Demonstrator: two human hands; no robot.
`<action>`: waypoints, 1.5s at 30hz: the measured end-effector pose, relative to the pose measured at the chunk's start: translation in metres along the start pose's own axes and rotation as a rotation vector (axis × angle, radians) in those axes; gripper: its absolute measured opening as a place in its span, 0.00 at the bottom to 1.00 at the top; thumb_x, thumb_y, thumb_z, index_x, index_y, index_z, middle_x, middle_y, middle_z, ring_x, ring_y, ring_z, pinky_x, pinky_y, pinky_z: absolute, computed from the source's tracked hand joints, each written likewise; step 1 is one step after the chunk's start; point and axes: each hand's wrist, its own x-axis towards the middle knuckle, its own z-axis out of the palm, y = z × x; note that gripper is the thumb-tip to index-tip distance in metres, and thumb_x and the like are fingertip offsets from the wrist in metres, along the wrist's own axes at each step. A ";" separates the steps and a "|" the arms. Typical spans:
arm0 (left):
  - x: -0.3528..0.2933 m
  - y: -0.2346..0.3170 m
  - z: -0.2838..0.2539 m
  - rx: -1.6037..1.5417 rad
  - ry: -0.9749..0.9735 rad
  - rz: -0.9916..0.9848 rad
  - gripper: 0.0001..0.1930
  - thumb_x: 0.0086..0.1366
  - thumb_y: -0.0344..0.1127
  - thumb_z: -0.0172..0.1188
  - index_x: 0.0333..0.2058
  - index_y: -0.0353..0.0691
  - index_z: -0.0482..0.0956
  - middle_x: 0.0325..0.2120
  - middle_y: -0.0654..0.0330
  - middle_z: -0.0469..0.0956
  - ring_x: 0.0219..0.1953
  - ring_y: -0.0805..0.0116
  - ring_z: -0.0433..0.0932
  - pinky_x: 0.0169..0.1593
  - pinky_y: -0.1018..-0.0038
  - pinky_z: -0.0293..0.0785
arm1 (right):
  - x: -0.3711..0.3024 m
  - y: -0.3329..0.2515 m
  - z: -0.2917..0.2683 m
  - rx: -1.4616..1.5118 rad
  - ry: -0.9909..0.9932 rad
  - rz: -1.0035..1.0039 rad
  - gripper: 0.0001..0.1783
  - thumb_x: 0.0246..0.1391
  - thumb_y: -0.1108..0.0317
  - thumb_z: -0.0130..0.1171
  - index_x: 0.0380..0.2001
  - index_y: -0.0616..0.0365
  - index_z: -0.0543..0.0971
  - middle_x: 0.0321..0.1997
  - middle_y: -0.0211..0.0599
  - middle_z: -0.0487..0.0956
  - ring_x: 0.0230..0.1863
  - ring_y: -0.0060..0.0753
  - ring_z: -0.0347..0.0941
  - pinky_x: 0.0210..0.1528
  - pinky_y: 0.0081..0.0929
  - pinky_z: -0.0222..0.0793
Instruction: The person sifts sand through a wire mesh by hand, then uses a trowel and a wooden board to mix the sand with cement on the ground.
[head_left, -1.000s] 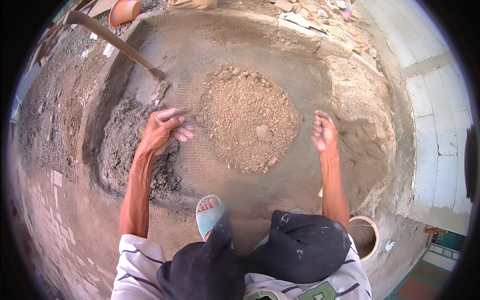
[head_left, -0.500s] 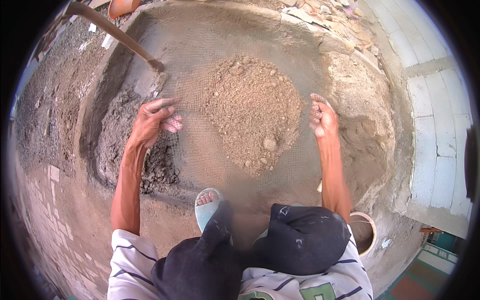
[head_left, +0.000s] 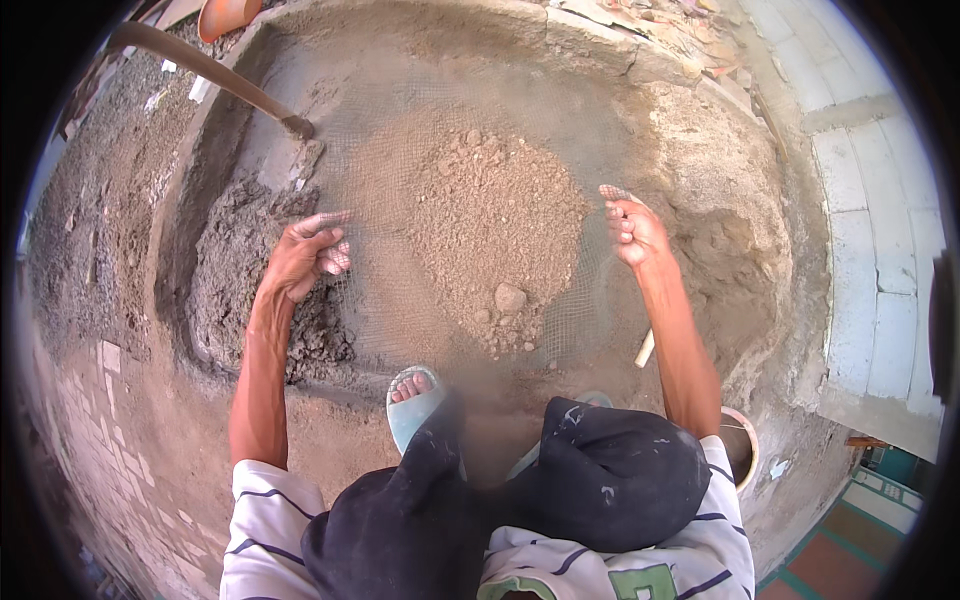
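A wire mesh sheet [head_left: 378, 245] is stretched between my two hands above a shallow trough. Coarse brown sand [head_left: 490, 215] with a few lumps lies heaped in its middle. My left hand [head_left: 308, 252] grips the left edge of the mesh, thumb and fingers closed on it. Across from it, my right hand [head_left: 634, 230] is closed round the right edge. Dusty haze blurs the mesh and the trough floor beneath. Wet grey mortar [head_left: 235, 265] lies in the trough beside my left hand.
A hoe [head_left: 215, 75] rests at the far left, blade in the trough. Sand [head_left: 715, 170] is banked on the right. Near my right forearm are a pale stick [head_left: 645, 347] and a bucket [head_left: 742, 445]. An orange container [head_left: 226, 17] sits far left; a block wall [head_left: 848, 190] stands right.
My right hand has shifted left with the mesh edge, while the left has moved only slightly. The sand heap and its large lump have shifted left on the mesh. More of the pale stick shows.
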 end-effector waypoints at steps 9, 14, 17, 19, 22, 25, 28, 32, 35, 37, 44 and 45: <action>-0.004 -0.030 -0.003 -0.076 -0.035 -0.085 0.14 0.67 0.22 0.53 0.50 0.30 0.76 0.22 0.56 0.80 0.18 0.71 0.79 0.20 0.79 0.78 | 0.002 0.020 -0.035 0.066 0.020 0.111 0.15 0.54 0.81 0.50 0.46 0.62 0.74 0.21 0.25 0.71 0.12 0.09 0.57 0.09 0.11 0.50; 0.006 -0.050 -0.022 -0.171 0.006 -0.091 0.13 0.66 0.22 0.53 0.49 0.29 0.76 0.23 0.55 0.80 0.18 0.70 0.79 0.20 0.78 0.78 | -0.009 0.026 0.001 -0.042 0.014 0.077 0.14 0.55 0.81 0.50 0.45 0.62 0.75 0.20 0.25 0.70 0.13 0.08 0.58 0.10 0.10 0.50; 0.005 -0.068 -0.003 -0.173 -0.035 -0.120 0.13 0.66 0.22 0.53 0.49 0.30 0.76 0.24 0.55 0.80 0.18 0.70 0.78 0.21 0.78 0.78 | 0.002 0.021 -0.030 -0.025 0.057 0.100 0.15 0.55 0.82 0.50 0.46 0.63 0.74 0.19 0.25 0.70 0.13 0.09 0.58 0.09 0.10 0.49; 0.010 -0.097 -0.040 -0.287 0.059 -0.148 0.14 0.67 0.22 0.52 0.51 0.30 0.75 0.24 0.54 0.80 0.19 0.68 0.79 0.21 0.78 0.78 | 0.013 0.045 0.009 -0.027 0.054 0.076 0.15 0.56 0.82 0.49 0.46 0.63 0.74 0.19 0.25 0.70 0.12 0.09 0.57 0.09 0.10 0.49; 0.003 -0.074 -0.015 -0.210 0.079 -0.110 0.15 0.67 0.22 0.52 0.52 0.30 0.74 0.24 0.55 0.79 0.20 0.71 0.78 0.22 0.80 0.77 | -0.005 0.041 0.005 -0.096 0.038 0.144 0.13 0.56 0.81 0.48 0.45 0.62 0.74 0.19 0.25 0.70 0.12 0.09 0.57 0.08 0.10 0.49; 0.007 -0.072 0.017 -0.167 0.004 -0.120 0.16 0.67 0.23 0.52 0.53 0.31 0.73 0.24 0.56 0.79 0.20 0.73 0.78 0.22 0.81 0.76 | 0.011 0.032 -0.047 0.111 0.109 0.107 0.16 0.57 0.81 0.47 0.48 0.63 0.73 0.19 0.25 0.71 0.12 0.09 0.58 0.08 0.11 0.50; 0.005 -0.101 -0.050 -0.334 0.148 -0.122 0.15 0.67 0.23 0.53 0.52 0.31 0.74 0.23 0.56 0.79 0.20 0.73 0.79 0.21 0.82 0.76 | 0.016 0.047 0.014 -0.008 0.058 0.092 0.16 0.57 0.80 0.49 0.48 0.62 0.74 0.19 0.24 0.70 0.11 0.10 0.57 0.08 0.11 0.50; 0.002 -0.056 0.001 -0.171 0.074 -0.077 0.15 0.67 0.22 0.52 0.52 0.31 0.74 0.23 0.58 0.78 0.20 0.76 0.76 0.22 0.84 0.75 | 0.004 0.032 -0.017 0.094 0.029 0.120 0.16 0.55 0.82 0.51 0.47 0.62 0.75 0.19 0.25 0.71 0.11 0.11 0.57 0.08 0.12 0.50; -0.001 -0.083 -0.011 -0.300 0.101 -0.148 0.15 0.67 0.22 0.52 0.51 0.31 0.75 0.23 0.58 0.78 0.20 0.74 0.78 0.22 0.83 0.76 | 0.015 0.038 -0.033 0.171 0.047 0.162 0.12 0.58 0.76 0.52 0.45 0.57 0.75 0.17 0.19 0.69 0.09 0.09 0.55 0.07 0.11 0.48; -0.005 -0.098 -0.075 -0.358 0.198 -0.145 0.14 0.67 0.23 0.53 0.51 0.32 0.76 0.24 0.58 0.79 0.20 0.73 0.78 0.21 0.82 0.76 | 0.010 0.052 0.024 -0.011 -0.011 0.186 0.10 0.58 0.76 0.52 0.44 0.56 0.75 0.17 0.19 0.69 0.09 0.09 0.56 0.06 0.11 0.49; 0.007 -0.090 -0.007 -0.265 0.085 -0.160 0.15 0.66 0.23 0.53 0.51 0.32 0.75 0.23 0.58 0.78 0.19 0.76 0.76 0.21 0.84 0.75 | 0.002 0.034 -0.026 0.058 0.058 0.099 0.13 0.55 0.79 0.52 0.45 0.60 0.73 0.18 0.24 0.70 0.11 0.10 0.58 0.08 0.12 0.51; 0.000 -0.096 -0.033 -0.222 0.122 -0.175 0.15 0.67 0.22 0.52 0.51 0.32 0.75 0.23 0.58 0.78 0.19 0.76 0.76 0.21 0.84 0.74 | -0.008 0.044 0.013 -0.023 0.075 0.098 0.13 0.56 0.78 0.51 0.45 0.60 0.73 0.18 0.24 0.70 0.10 0.11 0.58 0.07 0.12 0.52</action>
